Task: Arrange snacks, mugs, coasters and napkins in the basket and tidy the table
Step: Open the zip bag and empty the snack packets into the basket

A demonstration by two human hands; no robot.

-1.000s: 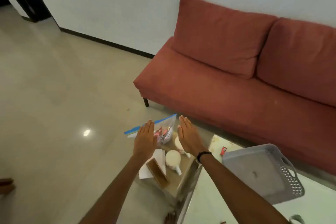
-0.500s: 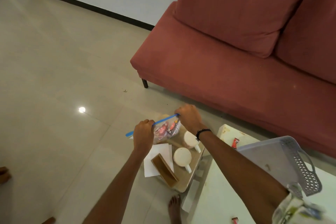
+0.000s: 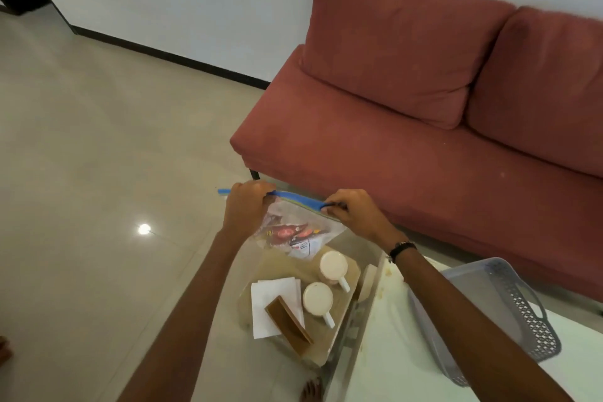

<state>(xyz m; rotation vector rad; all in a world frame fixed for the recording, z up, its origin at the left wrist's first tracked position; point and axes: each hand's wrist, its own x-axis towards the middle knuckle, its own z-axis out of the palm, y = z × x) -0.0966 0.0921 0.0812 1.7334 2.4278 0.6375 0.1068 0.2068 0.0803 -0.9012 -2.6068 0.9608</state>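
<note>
Up in the air goes the clear zip bag (image 3: 295,228), red snack packets showing through the plastic, held above the far end of a low wooden tray (image 3: 329,336). Both hands are on its blue zip strip (image 3: 295,196): the left hand (image 3: 246,210) has its fingers curled over the strip near the left end, the right hand (image 3: 354,214) pinches it near the right end, and the bag hangs slack between them, its bottom corner dipping close to the tray. A dark bracelet (image 3: 401,250) sits on the right wrist.

Down on the tray, two cream mugs: the far mug (image 3: 332,266) just under the bag's lower corner, the near mug (image 3: 318,299) beside it, both with handles pointing toward the camera's right. Left of the near mug lies a stack of white napkins (image 3: 270,297), and a brown wooden holder (image 3: 288,323) lies tilted across the napkins' near corner; what is in it I cannot tell.

To the right, a white table (image 3: 385,352) carries a grey plastic basket (image 3: 522,307) with a perforated end wall and handle, tipped on its side. Behind everything, a red sofa (image 3: 408,147) stands against the white wall, and a bare foot (image 3: 311,390) shows at the bottom edge on the glossy tiled floor (image 3: 98,173).
</note>
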